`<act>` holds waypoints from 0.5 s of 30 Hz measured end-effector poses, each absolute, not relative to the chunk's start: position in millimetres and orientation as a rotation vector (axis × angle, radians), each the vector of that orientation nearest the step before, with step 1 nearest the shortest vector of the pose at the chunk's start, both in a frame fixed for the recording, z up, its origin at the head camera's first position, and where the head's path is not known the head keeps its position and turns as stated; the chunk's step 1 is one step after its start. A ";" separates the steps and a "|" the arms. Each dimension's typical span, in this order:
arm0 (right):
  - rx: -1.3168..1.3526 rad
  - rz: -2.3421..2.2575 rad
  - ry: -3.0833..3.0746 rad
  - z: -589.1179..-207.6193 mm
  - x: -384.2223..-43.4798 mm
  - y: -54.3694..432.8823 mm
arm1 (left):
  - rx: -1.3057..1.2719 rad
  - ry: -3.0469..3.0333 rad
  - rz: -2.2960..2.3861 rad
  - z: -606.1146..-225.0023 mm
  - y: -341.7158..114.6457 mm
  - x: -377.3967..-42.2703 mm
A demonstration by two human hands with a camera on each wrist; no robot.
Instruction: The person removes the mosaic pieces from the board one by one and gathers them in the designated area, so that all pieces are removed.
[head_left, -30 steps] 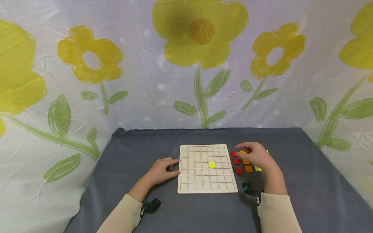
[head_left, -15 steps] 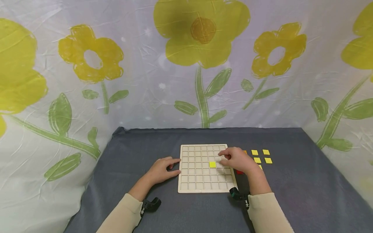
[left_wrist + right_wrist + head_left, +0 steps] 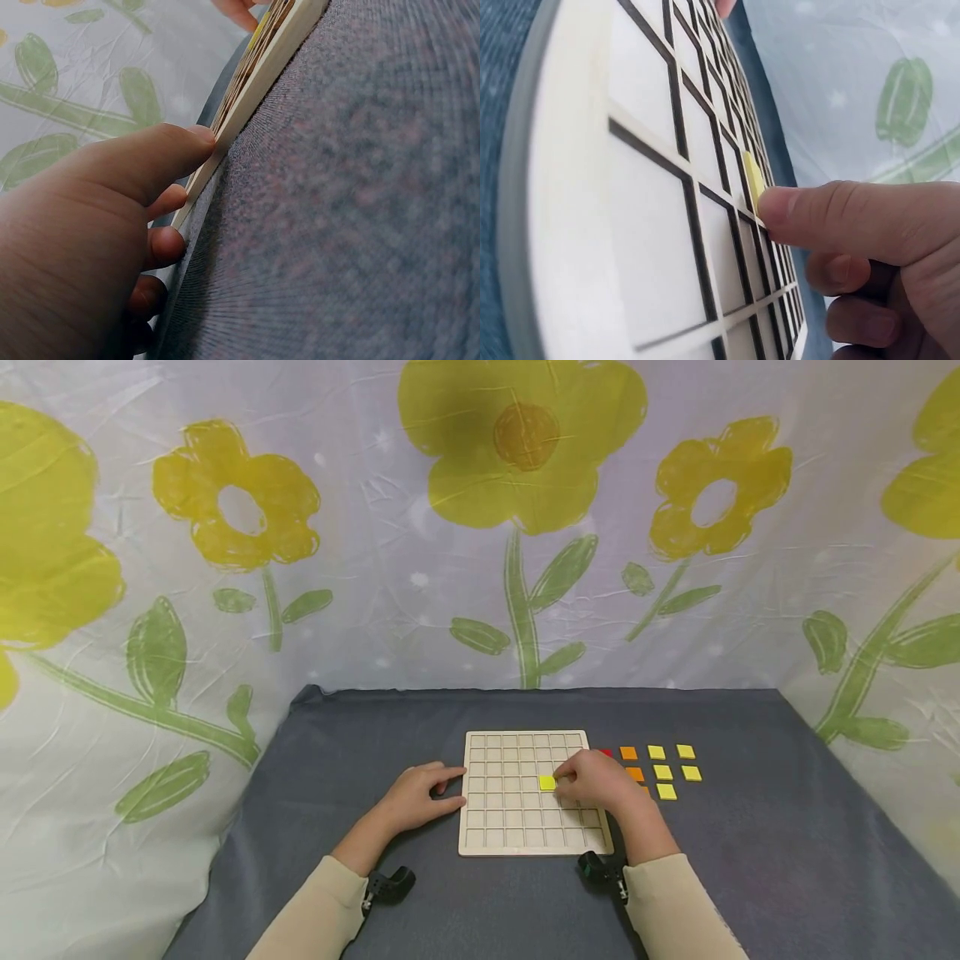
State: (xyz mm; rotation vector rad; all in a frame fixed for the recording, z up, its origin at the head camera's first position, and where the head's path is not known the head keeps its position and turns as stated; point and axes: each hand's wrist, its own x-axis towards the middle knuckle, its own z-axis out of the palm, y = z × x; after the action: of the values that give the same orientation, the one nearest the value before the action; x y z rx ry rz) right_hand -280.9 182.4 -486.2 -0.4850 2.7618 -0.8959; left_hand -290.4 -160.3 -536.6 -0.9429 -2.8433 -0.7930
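Observation:
A square wooden grid board (image 3: 504,837) lies on the dark cloth. My left hand (image 3: 415,800) is at its left edge, index finger and thumb extended and touching the rim. The left wrist view shows the thumb (image 3: 176,150) against the wooden edge. A yellow square tile (image 3: 547,783) lies in a cell right of the board's middle. My right hand (image 3: 596,781) reaches over the board's right side, its thumb and index finger pinching the tile's right side. In the right wrist view the thumb tip (image 3: 780,206) meets the yellow tile (image 3: 753,180); the index fingertip is hidden there.
Right of the board lie loose tiles: a red tile (image 3: 606,752), partly hidden, several orange tiles (image 3: 628,752) and several yellow tiles (image 3: 663,772). The right hand and forearm cover part of this group. A flower-print curtain (image 3: 360,527) hangs behind the dark cloth-covered table (image 3: 375,718).
My right hand has moved left from above the loose tiles, over the board's right edge, to the yellow tile in the grid, and its fingers have closed in. The left hand has stayed put.

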 end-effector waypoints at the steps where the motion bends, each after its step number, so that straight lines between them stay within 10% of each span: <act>1: -0.484 -0.883 2.773 -486.6 -281.5 181.7 | -0.943 -2.844 -0.793 -536.4 -160.4 -290.4; 15: -0.510 -0.792 2.900 -489.7 -284.1 179.2 | -0.948 -2.839 -0.810 -536.4 -160.6 -290.2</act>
State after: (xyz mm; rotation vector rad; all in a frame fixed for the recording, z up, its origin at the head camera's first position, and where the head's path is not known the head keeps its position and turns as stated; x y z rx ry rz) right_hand -284.1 179.2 -489.7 -0.5102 2.8996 -0.7922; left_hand -290.2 -160.6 -536.4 -0.9479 -2.8386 -0.8101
